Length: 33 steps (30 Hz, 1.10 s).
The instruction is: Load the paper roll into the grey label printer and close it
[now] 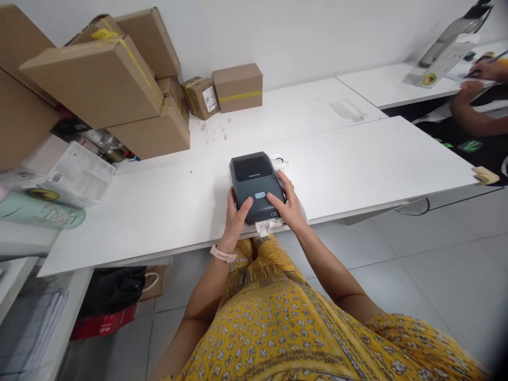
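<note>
A dark grey label printer with a black window and a pale blue button is at the front edge of the white table. My left hand grips its left side, thumb on top to the left of the button. On the right side my right hand is wrapped round it, its thumb resting near the button. A torn strip of white paper sticks out from the printer's near end. Whether the printer rests on the table or is slightly lifted I cannot tell.
Cardboard boxes are stacked at the left, with smaller boxes against the wall. A mint green bottle lies at the far left. To the right, a person's hand holds a pen near a clear bottle.
</note>
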Tool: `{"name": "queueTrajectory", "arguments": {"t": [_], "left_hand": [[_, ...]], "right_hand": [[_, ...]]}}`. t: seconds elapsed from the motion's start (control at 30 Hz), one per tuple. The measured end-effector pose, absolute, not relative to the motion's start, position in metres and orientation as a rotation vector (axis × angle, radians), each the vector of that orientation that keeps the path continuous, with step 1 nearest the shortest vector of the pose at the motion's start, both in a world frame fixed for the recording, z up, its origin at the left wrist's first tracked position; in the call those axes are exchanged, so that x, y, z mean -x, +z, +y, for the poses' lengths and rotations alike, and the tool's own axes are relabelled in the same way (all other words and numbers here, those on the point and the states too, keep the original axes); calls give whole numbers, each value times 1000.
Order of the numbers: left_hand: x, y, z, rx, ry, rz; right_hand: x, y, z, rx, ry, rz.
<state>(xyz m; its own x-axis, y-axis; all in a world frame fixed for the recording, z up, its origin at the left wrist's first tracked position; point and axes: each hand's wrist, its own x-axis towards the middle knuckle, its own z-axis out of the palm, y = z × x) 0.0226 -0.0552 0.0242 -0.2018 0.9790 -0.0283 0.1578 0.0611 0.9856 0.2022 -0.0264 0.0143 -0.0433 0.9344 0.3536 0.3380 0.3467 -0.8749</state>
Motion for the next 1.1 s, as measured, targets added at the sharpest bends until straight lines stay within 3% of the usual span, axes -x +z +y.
{"name": "queueTrajectory", "arguments": {"t": [0.27,0.47,0.63,0.87,1.1], "left_hand": [[-23,20,-57,-1057,1374,1253],[-23,17,-62,-1114,1384,1274],[-36,2,-121,-1007,1584,1682],[-47,16,-111,-447,687,955],[-68,20,-95,-479,744,847]], "right_hand": [[-202,-4,-22,1096,978,-1425],[-197,-7,-25,1081,810,-1480],[-202,4,-26,1005,556,-1720],[-203,2,-23,1016,523,-1751],[-203,3,-23,984,521,-1743]]}}
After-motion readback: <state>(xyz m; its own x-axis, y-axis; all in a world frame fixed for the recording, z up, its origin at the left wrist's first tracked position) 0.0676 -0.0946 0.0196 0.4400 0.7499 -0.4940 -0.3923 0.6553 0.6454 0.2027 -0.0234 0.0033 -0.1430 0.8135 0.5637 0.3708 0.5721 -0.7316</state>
